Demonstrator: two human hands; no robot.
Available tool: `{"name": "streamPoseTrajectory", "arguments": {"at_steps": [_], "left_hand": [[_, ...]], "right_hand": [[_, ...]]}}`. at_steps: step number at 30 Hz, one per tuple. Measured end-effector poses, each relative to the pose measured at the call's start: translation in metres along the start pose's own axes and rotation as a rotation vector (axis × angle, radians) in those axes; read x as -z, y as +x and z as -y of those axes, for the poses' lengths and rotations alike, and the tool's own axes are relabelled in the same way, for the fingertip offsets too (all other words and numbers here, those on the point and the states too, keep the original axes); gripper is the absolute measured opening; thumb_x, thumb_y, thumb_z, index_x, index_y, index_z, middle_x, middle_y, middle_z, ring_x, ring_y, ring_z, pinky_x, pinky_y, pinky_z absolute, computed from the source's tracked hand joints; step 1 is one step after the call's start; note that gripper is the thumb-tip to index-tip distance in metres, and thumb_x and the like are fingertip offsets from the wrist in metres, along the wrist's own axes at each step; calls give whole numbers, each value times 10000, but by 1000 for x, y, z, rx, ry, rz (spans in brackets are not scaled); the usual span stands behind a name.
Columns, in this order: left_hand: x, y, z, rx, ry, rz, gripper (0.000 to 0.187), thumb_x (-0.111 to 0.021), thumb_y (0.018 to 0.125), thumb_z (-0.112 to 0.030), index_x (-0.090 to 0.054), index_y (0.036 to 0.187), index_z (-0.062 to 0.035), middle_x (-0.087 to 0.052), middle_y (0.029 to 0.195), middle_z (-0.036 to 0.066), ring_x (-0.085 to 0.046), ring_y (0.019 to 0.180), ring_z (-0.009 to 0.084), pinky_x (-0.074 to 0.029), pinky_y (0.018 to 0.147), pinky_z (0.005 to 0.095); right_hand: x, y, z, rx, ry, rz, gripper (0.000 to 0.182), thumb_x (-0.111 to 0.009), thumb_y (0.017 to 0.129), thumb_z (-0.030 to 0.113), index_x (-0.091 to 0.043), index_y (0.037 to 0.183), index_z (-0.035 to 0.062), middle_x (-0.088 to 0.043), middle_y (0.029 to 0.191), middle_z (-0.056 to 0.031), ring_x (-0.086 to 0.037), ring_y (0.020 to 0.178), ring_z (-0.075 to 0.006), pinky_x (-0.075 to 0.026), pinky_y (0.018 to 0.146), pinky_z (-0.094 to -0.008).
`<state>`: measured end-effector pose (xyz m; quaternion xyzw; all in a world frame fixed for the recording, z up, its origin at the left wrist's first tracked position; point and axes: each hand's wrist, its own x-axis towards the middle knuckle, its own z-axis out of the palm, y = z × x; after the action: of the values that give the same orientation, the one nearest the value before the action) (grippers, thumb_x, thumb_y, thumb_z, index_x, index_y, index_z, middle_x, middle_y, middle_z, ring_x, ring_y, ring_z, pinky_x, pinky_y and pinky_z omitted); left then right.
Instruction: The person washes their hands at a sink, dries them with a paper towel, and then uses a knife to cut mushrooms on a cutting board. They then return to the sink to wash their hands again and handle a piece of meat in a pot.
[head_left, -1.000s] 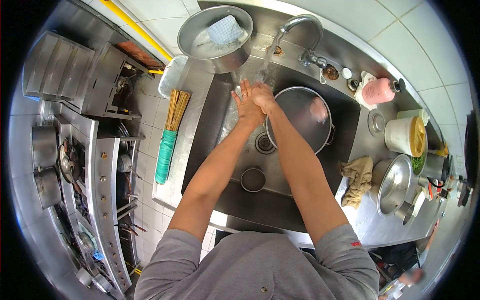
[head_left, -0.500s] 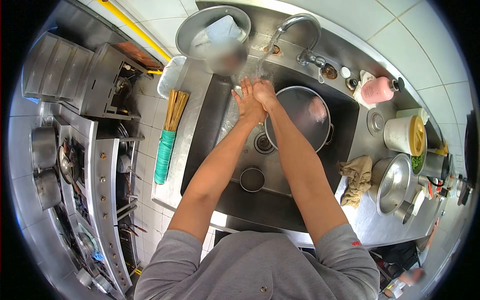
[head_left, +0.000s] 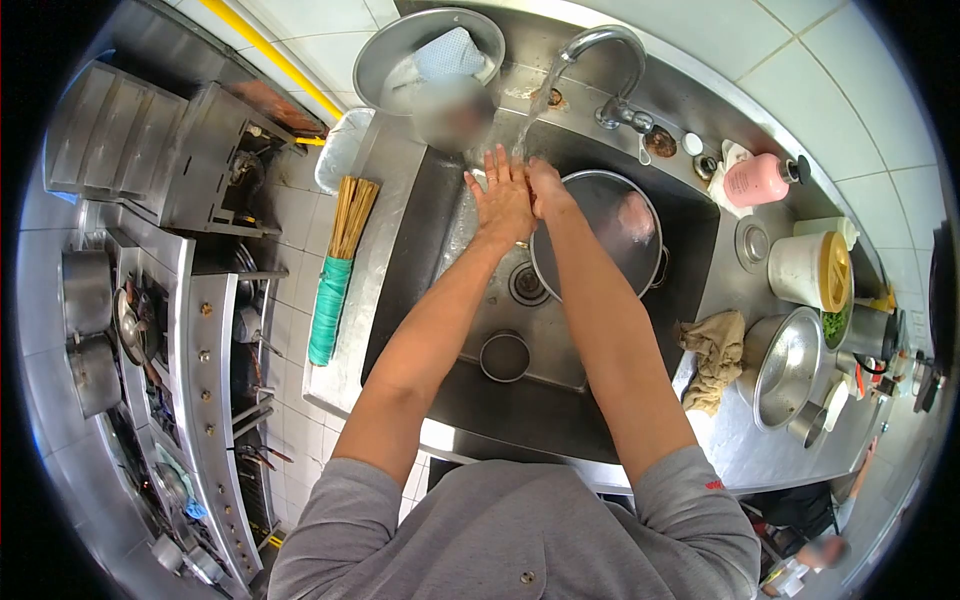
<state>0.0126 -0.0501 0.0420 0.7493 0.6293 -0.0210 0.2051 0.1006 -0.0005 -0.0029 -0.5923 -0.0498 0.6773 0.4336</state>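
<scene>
Under the stream from the curved tap [head_left: 610, 40], my left hand [head_left: 503, 205] is spread back up, fingers apart, holding nothing. My right hand [head_left: 545, 188] presses against its thumb side with fingers curled in. My left thumb is hidden there, so the right hand appears closed around it. Running water [head_left: 535, 110] falls just beyond the fingertips. Beside my right wrist, a large round pot [head_left: 590, 255] stands in the sink [head_left: 610, 400], with a pinkish lump [head_left: 635, 217] inside. A small round metal cup [head_left: 504, 357] sits on the sink floor near the drain [head_left: 527, 285].
A bamboo brush with green wrapping [head_left: 331, 300] lies on the left ledge. A metal basin [head_left: 370, 60] holding a cloth stands behind. On the right are a pink soap bottle [head_left: 755, 181], a brown rag [head_left: 712, 350] and a perforated bowl [head_left: 785, 370]. A stove [head_left: 215, 400] is at left.
My right hand has slid from over the left fingers to the left hand's thumb side. The left fingers now show more fully. The water still runs.
</scene>
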Motion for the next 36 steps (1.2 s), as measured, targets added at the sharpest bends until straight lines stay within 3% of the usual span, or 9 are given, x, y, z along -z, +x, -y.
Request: {"name": "streamPoseTrajectory", "arguments": {"at_steps": [3, 9, 12, 15, 18, 21, 24, 36], "left_hand": [[-8, 5, 10, 3, -78, -93, 1113, -820, 666, -254, -176, 1545, -25, -52, 1631, 198, 12, 1515, 365, -14, 1145, 679], [3, -1, 9, 7, -51, -48, 1095, -809, 683, -208, -163, 1545, -15, -79, 1631, 186, -31, 1515, 352, -23, 1158, 660], [3, -1, 11, -11, -64, -100, 1092, -808, 685, -202, -163, 1546, -15, -87, 1630, 186, -39, 1515, 354, -27, 1160, 657], [4, -1, 12, -15, -64, -91, 1100, -813, 679, -204, -163, 1545, -13, -93, 1630, 185, -40, 1515, 354, -29, 1159, 659], [0, 0, 13, -26, -48, -97, 1079, -799, 699, -215, -161, 1545, -10, -94, 1631, 184, -42, 1516, 350, -31, 1160, 658], [-8, 2, 14, -41, -43, -151, 1041, -769, 735, -229, -156, 1546, -9, -90, 1632, 181, -43, 1517, 344, -33, 1160, 659], [-9, 3, 12, -35, -64, -150, 1004, -738, 765, -234, -150, 1548, -12, -85, 1633, 181, -44, 1518, 341, -34, 1162, 655], [-15, 5, 10, -69, -65, -197, 952, -715, 779, -221, -186, 1542, -14, -101, 1629, 193, -56, 1516, 354, -52, 1162, 649]], "right_hand": [[6, 2, 1, 24, -62, 62, 329, -426, 1046, 222, -576, 1158, -49, -642, 1029, -135, -654, 830, -231, -563, 660, -361], [12, -7, -2, 125, -39, 122, 238, -537, 1001, 110, -614, 1160, -50, -660, 1029, -125, -658, 798, -204, -560, 621, -313], [14, 1, -7, 149, -54, 144, 221, -590, 975, 107, -628, 1136, -40, -669, 1017, -103, -642, 846, -194, -556, 745, -350], [13, 0, -7, 157, -57, 93, 171, -588, 959, 56, -650, 1070, -59, -684, 994, -145, -670, 789, -218, -551, 613, -319], [14, -6, -5, 139, -76, 101, 217, -574, 957, 72, -627, 1133, -42, -671, 1078, -128, -661, 913, -224, -559, 753, -354], [14, -6, -6, 149, -70, 106, 210, -547, 966, 75, -627, 1120, -43, -668, 1099, -143, -664, 923, -234, -559, 751, -355], [13, -13, -4, 144, 25, 70, 170, -566, 961, 58, -626, 1076, -52, -681, 979, -143, -676, 783, -230, -545, 613, -328], [18, -3, -1, 116, 22, 108, 209, -509, 991, 132, -582, 1126, -11, -665, 1012, -118, -646, 764, -217, -519, 615, -325]]}}
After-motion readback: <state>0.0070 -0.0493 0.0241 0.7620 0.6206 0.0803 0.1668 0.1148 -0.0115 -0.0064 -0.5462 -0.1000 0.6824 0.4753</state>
